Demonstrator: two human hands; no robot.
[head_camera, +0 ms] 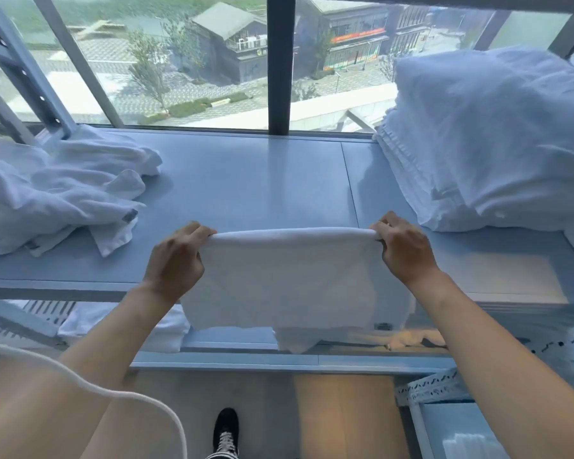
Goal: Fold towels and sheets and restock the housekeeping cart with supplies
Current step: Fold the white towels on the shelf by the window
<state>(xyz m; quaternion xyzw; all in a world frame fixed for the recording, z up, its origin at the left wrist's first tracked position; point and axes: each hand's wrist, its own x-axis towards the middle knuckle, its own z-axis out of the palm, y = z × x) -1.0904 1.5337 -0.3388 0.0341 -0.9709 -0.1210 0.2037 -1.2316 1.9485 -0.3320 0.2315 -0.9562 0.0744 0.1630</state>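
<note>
White towel (289,279) is held up in front of the person, top edge folded over and stretched level between both hands, body hanging down past the front edge of the grey shelf top (246,180). Lower corner droops below the rest; small label tag near its bottom right.

Left hand (176,260): fingers curled over the towel's top left corner, pinching it. Right hand (405,250): same at the top right corner, fingers curled and thumb tucked under the fold. Both arms bare, reaching forward.

Shelf top, left side: loose heap of unfolded white towels (57,193), crumpled, a couple of dark tags showing. Right side: tall stack of folded white linen (497,144), neat layered edges at the left face, a puffier piece on top. Bare strip of shelf between the two piles, right behind the held towel.

Lower shelf (232,339) under the top: folded white towels (126,323) sit at its left part, partly hidden by the left arm and the hanging towel. What else lies on that shelf to the right, can't tell.

Behind: window (186,61) with dark mullion, street and buildings outside. Slanted metal rack frame (20,71) at far left. Below: wood floor, one black shoe (226,429).
</note>
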